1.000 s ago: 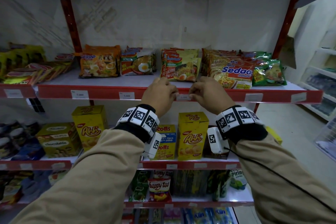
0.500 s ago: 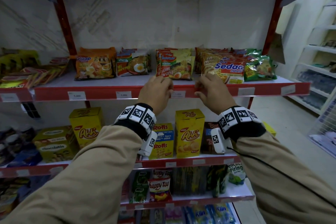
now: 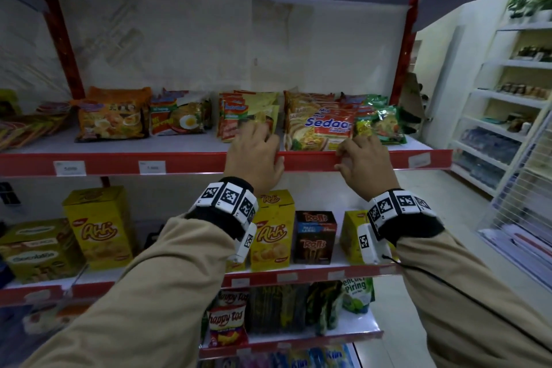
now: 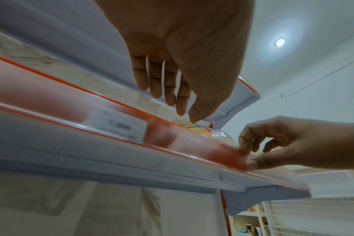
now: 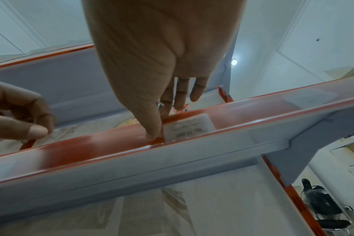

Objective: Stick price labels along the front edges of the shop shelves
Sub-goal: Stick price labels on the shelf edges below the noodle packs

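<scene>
While both arms in tan sleeves reach up to the noodle shelf, the right hand [image 3: 366, 158] sits at about three o'clock from the left hand [image 3: 254, 155], both against the red plastic front strip of the shelf [image 3: 179, 163]. In the right wrist view the right thumb [image 5: 152, 127] presses on the strip just beside a small white paper price label [image 5: 189, 127], whose left edge touches the thumb tip; the forefinger is curled over the strip's top edge, so the hand pinches the strip itself, not the label. The other fingers hang straight behind it.

The left hand holds nothing: in the left wrist view its fingers [image 4: 158, 76] point forward, loosely straight, over the strip's upper edge, with the thumb apart from them.

Two more white price labels [image 3: 69, 168] sit on the strip toward nine o'clock, and a blurred one [image 3: 419, 161] lies near its three o'clock end. Instant noodle packets [image 3: 321, 125] lie on the shelf board directly behind the hands. Yellow snack boxes [image 3: 98, 227] stand on the shelf below, at six o'clock.
</scene>
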Motion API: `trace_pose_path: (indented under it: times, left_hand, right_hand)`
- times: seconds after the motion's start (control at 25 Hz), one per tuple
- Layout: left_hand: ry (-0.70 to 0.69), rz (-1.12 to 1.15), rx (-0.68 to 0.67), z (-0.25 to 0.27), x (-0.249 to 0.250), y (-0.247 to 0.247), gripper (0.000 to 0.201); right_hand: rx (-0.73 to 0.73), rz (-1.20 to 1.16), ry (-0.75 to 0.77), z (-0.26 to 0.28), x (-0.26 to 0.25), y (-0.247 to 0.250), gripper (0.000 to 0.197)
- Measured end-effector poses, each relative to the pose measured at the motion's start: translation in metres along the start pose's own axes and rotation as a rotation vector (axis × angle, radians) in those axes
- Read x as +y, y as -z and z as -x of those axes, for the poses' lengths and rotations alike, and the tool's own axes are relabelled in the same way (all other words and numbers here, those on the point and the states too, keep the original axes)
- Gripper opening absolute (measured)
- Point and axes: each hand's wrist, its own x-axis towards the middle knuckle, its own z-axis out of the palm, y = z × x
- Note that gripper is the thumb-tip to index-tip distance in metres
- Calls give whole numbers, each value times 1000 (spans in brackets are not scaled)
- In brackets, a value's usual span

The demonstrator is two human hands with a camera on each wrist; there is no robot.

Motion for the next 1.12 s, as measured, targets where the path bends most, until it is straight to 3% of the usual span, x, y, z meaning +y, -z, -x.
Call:
trace_pose_path:
  times: [0.24, 0.68, 0.88, 1.12]
  left_hand:
    - [-167, 6, -170, -19, 80, -28, 46]
    - [-12, 108, -89, -29, 102, -42, 25]
    - [52, 194, -59, -25, 106, -46, 28]
    - [29, 205, -88, -24, 101, -52, 42]
  right_hand:
    - [-44, 12, 71, -2, 36, 4, 26]
    - [-47, -108, 193, -1, 51, -1, 23]
    - [-80, -91, 165, -3, 49, -1, 20]
    - [-35, -210, 185, -4, 54, -2, 21]
